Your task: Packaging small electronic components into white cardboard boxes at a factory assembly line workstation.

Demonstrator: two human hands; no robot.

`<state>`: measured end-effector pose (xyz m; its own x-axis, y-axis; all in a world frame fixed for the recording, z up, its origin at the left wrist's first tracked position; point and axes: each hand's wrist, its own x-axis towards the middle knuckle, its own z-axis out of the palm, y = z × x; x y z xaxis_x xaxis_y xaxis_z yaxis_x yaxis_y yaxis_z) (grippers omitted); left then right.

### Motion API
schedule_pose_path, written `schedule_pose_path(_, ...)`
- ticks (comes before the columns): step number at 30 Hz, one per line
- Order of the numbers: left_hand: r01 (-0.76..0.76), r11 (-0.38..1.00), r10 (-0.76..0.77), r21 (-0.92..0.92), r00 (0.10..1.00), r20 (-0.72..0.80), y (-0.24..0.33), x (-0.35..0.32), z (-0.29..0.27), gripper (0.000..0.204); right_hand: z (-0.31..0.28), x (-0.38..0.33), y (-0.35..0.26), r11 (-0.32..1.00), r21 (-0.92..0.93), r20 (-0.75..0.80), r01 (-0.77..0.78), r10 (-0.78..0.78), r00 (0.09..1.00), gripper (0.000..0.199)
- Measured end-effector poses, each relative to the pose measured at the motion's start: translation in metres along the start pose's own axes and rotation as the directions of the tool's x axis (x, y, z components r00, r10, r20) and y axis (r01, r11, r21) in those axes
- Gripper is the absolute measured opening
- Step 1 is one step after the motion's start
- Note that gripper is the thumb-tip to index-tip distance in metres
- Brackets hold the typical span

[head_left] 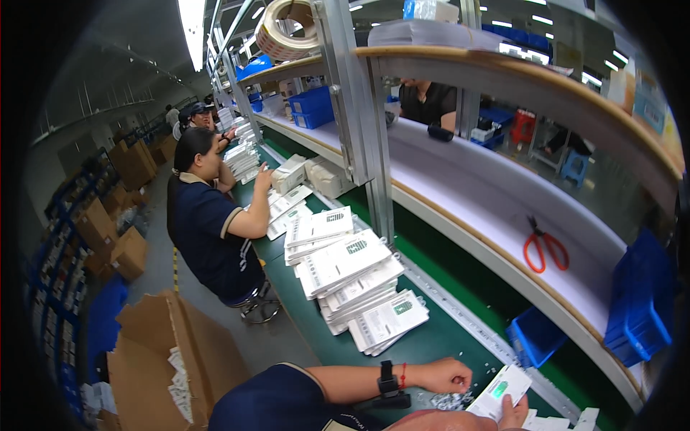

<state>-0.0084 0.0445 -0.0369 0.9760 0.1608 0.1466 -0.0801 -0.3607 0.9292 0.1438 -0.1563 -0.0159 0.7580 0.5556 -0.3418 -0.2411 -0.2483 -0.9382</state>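
My left hand is closed in a fist on the green conveyor belt, resting over a small heap of clear little bags. A black watch and a red string sit on that wrist. My right hand holds a white flat packet with a green mark at the bottom edge of the view. More white packets lie beside it. Stacks of white printed leaflets lie on the belt just beyond my left hand.
A seated person in a dark blue shirt works at the belt to my left, with others further along. Orange scissors lie on the white shelf. Blue bins stand at the right. An open cardboard box stands on the floor.
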Motion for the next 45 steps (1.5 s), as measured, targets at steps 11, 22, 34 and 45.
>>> schedule_pose_path(11, 0.059, 0.997, -0.059, -0.042, 0.998, 0.011, 0.008, 0.004, 0.000, 0.011, -0.005, -0.008, -0.005, 0.985, 0.126, 0.123, 0.115, -0.130, 0.984, 0.039)
schedule_pose_path(22, 0.042, 0.998, -0.042, -0.043, 0.999, 0.016, -0.004, 0.001, 0.003, 0.013, -0.001, -0.018, -0.036, 0.994, 0.001, 0.142, -0.107, 0.106, 0.984, 0.036)
schedule_pose_path(34, 0.026, 0.997, -0.026, -0.074, 1.000, -0.008, -0.001, 0.006, 0.003, 0.014, 0.005, -0.018, -0.030, 0.988, 0.139, 0.128, -0.061, 0.043, 0.991, 0.037)
schedule_pose_path(45, 0.036, 0.997, -0.037, -0.075, 0.999, -0.010, -0.002, 0.003, 0.004, 0.013, 0.004, -0.021, -0.021, 0.982, 0.190, 0.130, 0.007, -0.032, 0.991, 0.035)
